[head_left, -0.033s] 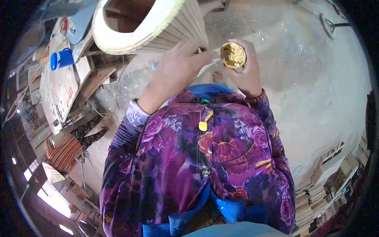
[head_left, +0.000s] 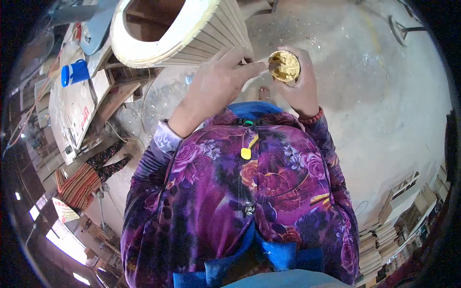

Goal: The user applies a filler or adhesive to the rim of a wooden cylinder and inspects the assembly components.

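A round container [head_left: 288, 72], its inner face glossy gold and unevenly rippled, was held near the upper centre of the frame, its side clasped by the curled fingers of the right hand [head_left: 307, 79]; red beads [head_left: 312, 117] were worn at that wrist. The outstretched index finger of the left hand [head_left: 206, 91] was pointed at the container's left edge; whether anything was pinched in that hand could not be told. At upper left, a flaring pale form [head_left: 213, 38] was seen, its side ribbed by narrow strips, its thick rim curved around a dark opening. Farther left, a smooth blue cylinder [head_left: 75, 73] was tipped sideways in view
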### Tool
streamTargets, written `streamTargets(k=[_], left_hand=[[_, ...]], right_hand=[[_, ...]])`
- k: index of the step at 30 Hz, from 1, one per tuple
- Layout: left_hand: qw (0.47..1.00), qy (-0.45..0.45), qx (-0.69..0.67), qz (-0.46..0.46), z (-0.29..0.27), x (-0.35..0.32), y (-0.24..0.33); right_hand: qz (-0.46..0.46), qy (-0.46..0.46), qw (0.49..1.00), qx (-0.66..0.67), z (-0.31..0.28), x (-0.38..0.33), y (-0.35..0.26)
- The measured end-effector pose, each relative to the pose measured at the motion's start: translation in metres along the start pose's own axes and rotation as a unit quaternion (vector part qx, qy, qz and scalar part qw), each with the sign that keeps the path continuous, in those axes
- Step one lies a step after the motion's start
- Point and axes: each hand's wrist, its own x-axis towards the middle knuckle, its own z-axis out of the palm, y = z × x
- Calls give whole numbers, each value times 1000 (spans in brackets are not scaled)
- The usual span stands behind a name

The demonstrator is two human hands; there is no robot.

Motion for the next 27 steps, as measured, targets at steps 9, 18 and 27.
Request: streamTargets(k=[9, 18, 27], left_hand=[[995, -28, 67, 62, 18, 45, -1], [809, -125, -520, -246, 78, 122, -36], [893, 156, -404, -124, 102, 180, -71]], right_hand=[[76, 27, 994, 76, -69, 17, 42], [26, -91, 994, -57, -101, 108, 52], [147, -129, 976, 97, -113, 216, 109]])
